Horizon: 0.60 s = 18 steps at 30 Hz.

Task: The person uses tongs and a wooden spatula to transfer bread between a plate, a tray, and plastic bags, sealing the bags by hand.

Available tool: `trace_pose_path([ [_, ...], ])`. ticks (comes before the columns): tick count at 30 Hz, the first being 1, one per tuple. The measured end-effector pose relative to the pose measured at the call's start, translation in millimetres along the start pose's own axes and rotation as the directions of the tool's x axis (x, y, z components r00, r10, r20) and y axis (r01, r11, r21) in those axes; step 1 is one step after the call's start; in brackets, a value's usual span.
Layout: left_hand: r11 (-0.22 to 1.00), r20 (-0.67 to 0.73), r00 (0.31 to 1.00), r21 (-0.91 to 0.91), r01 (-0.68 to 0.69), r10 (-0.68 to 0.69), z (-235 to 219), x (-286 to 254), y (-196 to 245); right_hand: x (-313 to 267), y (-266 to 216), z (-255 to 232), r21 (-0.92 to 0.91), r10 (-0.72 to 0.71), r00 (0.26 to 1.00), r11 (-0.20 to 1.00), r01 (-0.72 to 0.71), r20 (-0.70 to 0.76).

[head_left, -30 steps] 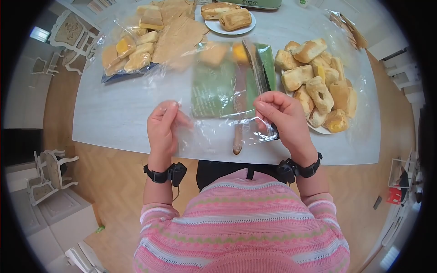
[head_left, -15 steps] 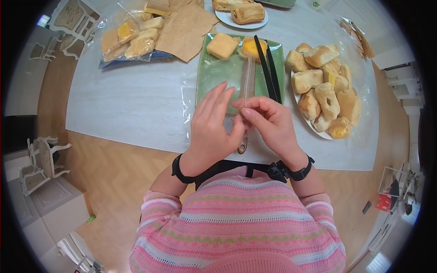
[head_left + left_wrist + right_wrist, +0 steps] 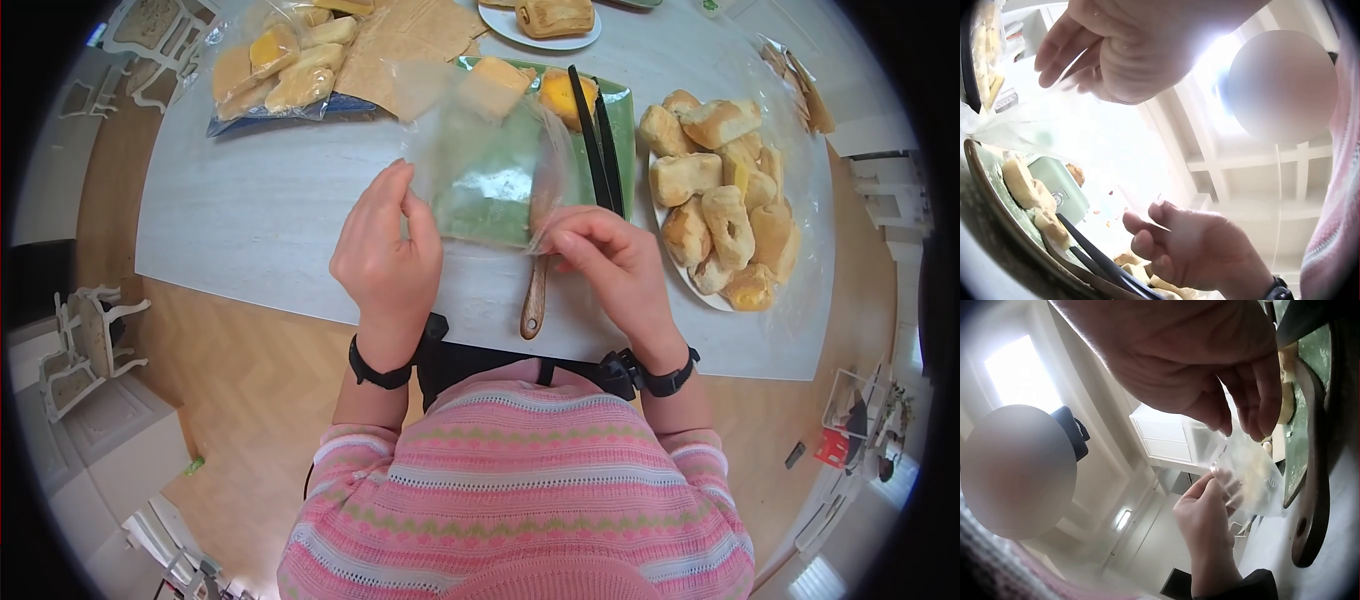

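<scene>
The clear plastic bag is spread above the near part of the green plate; it appears to have nothing in it, and the pale square bun seen through its far end seems to lie on the plate beneath. The right hand pinches the bag's near edge. The left hand is at its left side, thumb apart from fairly straight fingers; whether it grips the plastic I cannot tell. Readying the bag looks like the step in hand, and the next move would call for finding its mouth and parting the layers. The green plate also carries a yellow-topped bun, with black tongs across its right side and a wooden-handled utensil jutting over its near edge. Farther out on the tabletop, a white plate at right is heaped with breads, another bag at left holds more, and a small far plate bears pastry.
</scene>
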<state>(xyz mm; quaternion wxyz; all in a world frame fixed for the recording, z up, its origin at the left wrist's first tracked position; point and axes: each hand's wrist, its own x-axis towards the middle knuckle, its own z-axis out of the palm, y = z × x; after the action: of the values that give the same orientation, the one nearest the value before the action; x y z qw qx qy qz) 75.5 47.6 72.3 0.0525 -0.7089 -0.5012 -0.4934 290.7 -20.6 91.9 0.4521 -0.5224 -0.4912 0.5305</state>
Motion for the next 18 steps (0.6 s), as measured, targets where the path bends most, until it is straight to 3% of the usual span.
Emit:
trace_pose_path([
  [2, 1.0, -0.003, 1.0, 0.023, -0.019, 0.019, 0.5, 0.6, -2.9, -5.9, -1.0, -9.1, -0.011, -0.014, 0.986, 1.0, 0.012, -0.164],
  [3, 1.0, -0.005, 1.0, 0.026, -0.01, 0.011, 1.5, -0.4, -3.1, -8.3, 0.9, -13.9, -0.015, -0.011, 0.988, 1.0, 0.009, -0.156],
  [5, 1.0, 0.043, 0.999, -0.013, -0.008, 0.009, 5.7, -2.8, -2.0, -14.3, 10.4, -25.4, -0.218, -0.143, 0.918, 0.974, 0.065, -0.369],
  [6, 1.0, 0.041, 0.999, -0.015, -0.002, 0.003, 7.6, -4.1, -1.4, -17.3, 15.4, -33.4, -0.339, -0.207, 0.9, 0.938, 0.072, -0.382],
  [7, 1.0, 0.09, 0.996, -0.016, 0.023, -0.022, 9.0, -6.1, -0.4, -19.5, 14.4, -34.0, -0.345, -0.207, 0.901, 0.936, 0.069, -0.38],
  [9, 0.998, 0.14, 0.989, -0.017, 0.056, -0.053, 11.4, -8.5, 0.7, -25.3, 12.2, -34.3, -0.629, -0.237, 0.882, 0.773, -0.083, -0.407],
  [11, 0.998, 0.195, 0.98, -0.041, 0.044, -0.035, 12.9, -9.3, 1.0, -25.6, 14.2, -29.7, -0.676, -0.235, 0.894, 0.73, -0.097, -0.382],
  [13, 0.998, 0.217, 0.975, -0.037, 0.054, -0.045, 11.9, -9.1, 1.3, -23.8, 20.0, -26.9, -0.853, -0.261, 0.918, 0.505, -0.135, -0.3],
  [15, 0.998, 0.24, 0.969, -0.025, 0.064, -0.056, 10.3, -10.3, -0.7, -19.9, 19.3, -24.4, -0.839, -0.212, 0.922, 0.515, -0.176, -0.323],
  [18, 0.999, 0.247, 0.968, -0.007, 0.054, -0.05, 8.3, -11.4, -6.8, -15.6, 23.8, -27.6, -0.903, -0.31, 0.913, 0.412, -0.122, -0.265],
])
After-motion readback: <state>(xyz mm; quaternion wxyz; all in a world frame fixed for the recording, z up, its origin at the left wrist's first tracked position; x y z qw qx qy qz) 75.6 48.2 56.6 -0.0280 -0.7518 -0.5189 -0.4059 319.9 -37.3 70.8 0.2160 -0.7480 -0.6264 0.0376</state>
